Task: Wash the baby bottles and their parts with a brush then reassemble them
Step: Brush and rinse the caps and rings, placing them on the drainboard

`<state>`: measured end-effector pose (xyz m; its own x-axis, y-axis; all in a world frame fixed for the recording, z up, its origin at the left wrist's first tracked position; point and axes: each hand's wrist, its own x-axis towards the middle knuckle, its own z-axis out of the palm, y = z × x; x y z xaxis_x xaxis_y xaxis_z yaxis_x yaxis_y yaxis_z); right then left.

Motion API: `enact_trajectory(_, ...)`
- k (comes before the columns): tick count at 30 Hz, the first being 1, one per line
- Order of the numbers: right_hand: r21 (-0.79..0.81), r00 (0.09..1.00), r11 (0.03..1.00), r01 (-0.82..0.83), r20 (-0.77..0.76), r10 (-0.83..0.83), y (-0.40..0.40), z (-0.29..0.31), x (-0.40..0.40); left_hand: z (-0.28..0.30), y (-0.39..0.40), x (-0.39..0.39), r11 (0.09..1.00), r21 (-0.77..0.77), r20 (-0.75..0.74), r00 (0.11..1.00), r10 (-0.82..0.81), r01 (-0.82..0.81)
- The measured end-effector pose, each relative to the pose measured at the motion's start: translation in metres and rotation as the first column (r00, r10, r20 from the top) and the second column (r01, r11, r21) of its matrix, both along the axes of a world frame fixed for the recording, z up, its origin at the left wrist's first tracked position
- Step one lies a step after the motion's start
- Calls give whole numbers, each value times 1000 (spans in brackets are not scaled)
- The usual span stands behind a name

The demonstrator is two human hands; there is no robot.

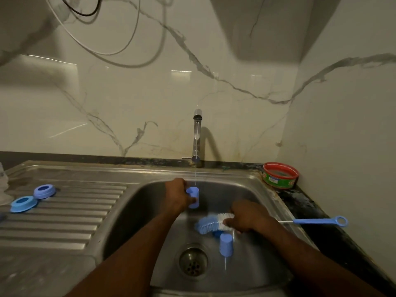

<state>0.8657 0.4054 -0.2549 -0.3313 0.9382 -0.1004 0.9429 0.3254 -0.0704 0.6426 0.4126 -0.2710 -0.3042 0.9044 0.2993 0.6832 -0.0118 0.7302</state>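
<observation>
Over the steel sink basin (pixel 252 189), my left hand (pixel 177 195) grips a small blue bottle cap (pixel 193 197), mouth up, under a thin stream of water from the tap (pixel 197 136). My right hand (pixel 246 218) grips the bottle brush (pixel 211 224) near its blue and white bristles, and the blue handle (pixel 317 221) sticks out to the right over the counter. A second blue cap (pixel 226 245) lies in the basin just below the brush. Two blue screw rings (pixel 44 191) (pixel 24 203) sit on the ribbed drainboard at left.
The drain (pixel 193 262) lies at the basin's near middle. A red and green round tub (pixel 280 175) stands on the dark counter at the back right corner. A white object (pixel 3 185) is cut off at the left edge. Cables hang on the marble wall above.
</observation>
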Motion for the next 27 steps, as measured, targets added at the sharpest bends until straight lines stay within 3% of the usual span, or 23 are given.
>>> enact_trajectory(4,-10,1000,1000,14,5,-14,1,1,0,12,2,1,987,157,123,992,19,-38)
enact_trajectory(8,-16,1000,1000,9,29,-9,-4,5,-1,2,-1,3,999,10,57,998,-35,34)
enact_trajectory(12,-14,1000,1000,7,-21,-7,-5,7,0,23,1,7,983,185,248,968,-24,-23)
enact_trajectory(14,19,999,1000,16,-33,-16,-6,9,-1,23,-2,6,985,169,163,984,-65,37)
enact_trajectory(17,130,1000,991,22,-18,-19,-9,12,-1,15,-9,2,992,23,-120,986,-118,122)
enact_trajectory(19,206,999,978,39,-11,-37,-12,15,-1,14,-11,-2,989,-50,-227,963,-147,139)
enact_trajectory(23,248,999,967,52,-20,-48,-18,22,2,11,-15,-2,967,-228,-311,932,-186,117)
enact_trajectory(27,260,1000,965,28,-8,-27,-21,25,2,7,-20,-4,956,-264,-356,908,-221,129)
